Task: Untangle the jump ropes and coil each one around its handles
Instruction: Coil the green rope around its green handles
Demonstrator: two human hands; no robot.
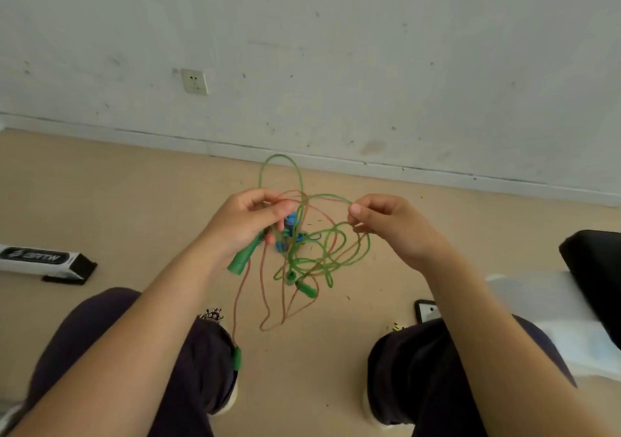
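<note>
Mid-frame, left hand (250, 216) grips a green handle (242, 258) and cord, right hand (386, 221) pinches a green loop (336, 198); tangle (302, 252) hangs over floor, looks light, limp, slippery, best held at handles.

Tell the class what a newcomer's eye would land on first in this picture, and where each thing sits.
First, the green rope, snarled with an orange-brown rope at the centre, held up between the left hand and right hand above the beige floor. A green handle sticks out below the left hand, and another green handle dangles by the left knee.
</note>
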